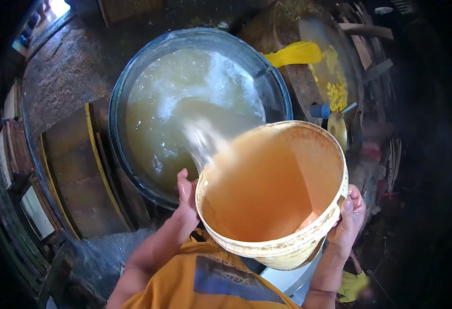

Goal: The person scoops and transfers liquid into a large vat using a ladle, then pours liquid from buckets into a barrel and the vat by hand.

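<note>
Pretty dim workspace, with wet-looking dark floor [63, 72] out past the left hand and some yellow-edged wooden boards [76, 180] standing off to its left. Just beyond that hand sits a big round blue tub [275, 95], mostly full of cloudy, frothy water [156, 103], and it's close enough to catch whatever comes over the lip. Left hand [186, 195] is up against the near-left side of the bucket, partly open with a finger poking up; I'd say it's steadying the tilt, but the bucket hides the rest, so can't tell how much of a grip it has. Between the hands is the bucket [267, 255] itself, an off-white one tipped away from the body and to the left, so the liquid [257, 195] inside runs out as a blurry stream [200, 136] straight into the tub. Right hand [347, 213] is curled tight over the bucket's right edge, probably taking the weight and keeping that side up. Past the right hand, there's a yellow plastic-looking thing [298, 53] by the tub's rim, scattered yellow bits [335, 90] and a small blue cup [320, 110].
</note>
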Tool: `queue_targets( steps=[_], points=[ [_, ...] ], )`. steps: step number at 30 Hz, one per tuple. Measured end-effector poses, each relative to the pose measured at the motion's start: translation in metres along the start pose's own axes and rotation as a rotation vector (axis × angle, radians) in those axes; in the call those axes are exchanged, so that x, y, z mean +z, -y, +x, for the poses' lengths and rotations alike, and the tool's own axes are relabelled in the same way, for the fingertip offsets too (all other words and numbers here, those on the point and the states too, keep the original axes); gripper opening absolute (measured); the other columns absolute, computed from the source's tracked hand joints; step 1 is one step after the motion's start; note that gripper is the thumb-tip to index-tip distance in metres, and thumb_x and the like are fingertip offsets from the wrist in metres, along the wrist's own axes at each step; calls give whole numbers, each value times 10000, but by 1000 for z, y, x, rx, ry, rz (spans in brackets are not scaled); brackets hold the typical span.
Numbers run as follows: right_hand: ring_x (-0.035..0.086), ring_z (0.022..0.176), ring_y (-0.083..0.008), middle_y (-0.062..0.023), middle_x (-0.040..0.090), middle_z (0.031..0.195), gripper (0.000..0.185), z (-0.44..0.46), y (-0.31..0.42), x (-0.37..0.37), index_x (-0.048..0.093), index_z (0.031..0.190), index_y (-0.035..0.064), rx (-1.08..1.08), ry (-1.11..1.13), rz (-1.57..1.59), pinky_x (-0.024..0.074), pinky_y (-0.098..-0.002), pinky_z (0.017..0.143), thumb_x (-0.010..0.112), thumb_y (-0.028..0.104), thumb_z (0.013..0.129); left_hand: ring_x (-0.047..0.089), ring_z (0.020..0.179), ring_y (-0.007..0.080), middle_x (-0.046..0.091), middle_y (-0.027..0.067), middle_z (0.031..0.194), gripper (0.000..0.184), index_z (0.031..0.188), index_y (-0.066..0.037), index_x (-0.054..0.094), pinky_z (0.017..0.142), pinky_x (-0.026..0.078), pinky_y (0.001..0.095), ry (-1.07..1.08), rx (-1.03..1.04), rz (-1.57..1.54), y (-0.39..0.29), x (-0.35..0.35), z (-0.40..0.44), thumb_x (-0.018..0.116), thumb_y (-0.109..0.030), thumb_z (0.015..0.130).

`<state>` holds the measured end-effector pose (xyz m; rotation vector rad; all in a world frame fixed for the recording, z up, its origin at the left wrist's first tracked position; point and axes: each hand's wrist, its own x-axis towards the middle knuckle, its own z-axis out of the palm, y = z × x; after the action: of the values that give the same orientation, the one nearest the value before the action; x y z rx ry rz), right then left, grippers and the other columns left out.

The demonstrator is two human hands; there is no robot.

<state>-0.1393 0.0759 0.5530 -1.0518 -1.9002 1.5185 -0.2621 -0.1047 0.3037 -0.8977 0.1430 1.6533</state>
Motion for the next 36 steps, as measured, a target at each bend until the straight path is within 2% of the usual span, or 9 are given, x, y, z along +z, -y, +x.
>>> queue_targets(
  steps=[3, 6, 9, 12, 24, 29, 30, 33, 36],
  points=[
    [368, 535, 17, 65, 457, 678, 373, -3, 2, 3, 465, 858, 69, 2, -31, -32, 273, -135, 471, 731, 327, 821, 477, 1199, 398, 488, 225, 1337, 906, 1359, 12, 418, 1011, 359, 520, -61, 32, 73, 1, 5, -4, 215, -696, 831],
    [395, 616, 15, 63, 457, 734, 425, -7, 1, -3, 492, 910, 39, 14, -60, -66, 292, -127, 540, 745, 361, 797, 498, 1176, 392, 511, 219, 1312, 889, 1344, 8, 437, 994, 377, 520, 80, -36, -46, 0, -9, 3, 223, -689, 835],
    [568, 772, -74, -26, 596, 863, 437, -11, -2, -9, 512, 999, 17, -32, -27, -52, 476, -208, 726, 740, 342, 816, 509, 1164, 389, 521, 215, 1300, 879, 1333, 9, 449, 986, 387, 516, 91, -31, -27, 0, -9, 3, 226, -682, 838],
    [438, 711, -7, 58, 471, 810, 473, -14, -1, -2, 499, 959, 16, -15, -90, -63, 333, -139, 641, 758, 370, 783, 506, 1170, 388, 517, 217, 1307, 877, 1340, 10, 443, 992, 386, 508, 33, -32, -8, -1, -6, 1, 232, -677, 839],
    [469, 837, -43, 38, 475, 884, 524, -29, -5, 5, 482, 1002, 10, -66, -153, -76, 367, -175, 770, 766, 382, 766, 525, 1150, 382, 531, 223, 1288, 862, 1319, 23, 469, 994, 389, 492, 265, -120, -100, -5, -22, 3, 239, -661, 849],
    [490, 801, -52, 17, 517, 867, 453, -29, -1, 14, 492, 955, 26, -32, -181, -90, 402, -190, 731, 762, 339, 769, 548, 1106, 380, 552, 225, 1257, 854, 1297, 26, 492, 968, 407, 489, 127, -89, -61, -4, -16, 2, 232, -658, 857],
    [533, 815, -80, -21, 560, 882, 494, -30, 0, 18, 493, 917, 32, -53, -183, -111, 440, -210, 748, 771, 406, 753, 553, 1095, 378, 556, 224, 1251, 853, 1292, 27, 496, 962, 410, 487, 120, -82, -54, -4, -16, 2, 229, -658, 858],
    [620, 853, -143, -91, 613, 986, 358, -32, -2, 29, 503, 987, 44, -89, -191, -169, 545, -263, 755, 658, 348, 878, 561, 1074, 372, 569, 220, 1233, 854, 1281, 26, 508, 948, 417, 486, 43, -83, -62, -5, -12, 0, 226, -661, 859],
    [483, 794, -92, 9, 504, 884, 385, -32, 22, 54, 483, 1060, 31, 119, -419, -243, 408, -245, 722, 651, 234, 780, 566, 1058, 369, 580, 216, 1217, 849, 1273, 22, 515, 938, 423, 484, -54, -52, 27, -4, -3, 0, 228, -660, 859]
  ],
)
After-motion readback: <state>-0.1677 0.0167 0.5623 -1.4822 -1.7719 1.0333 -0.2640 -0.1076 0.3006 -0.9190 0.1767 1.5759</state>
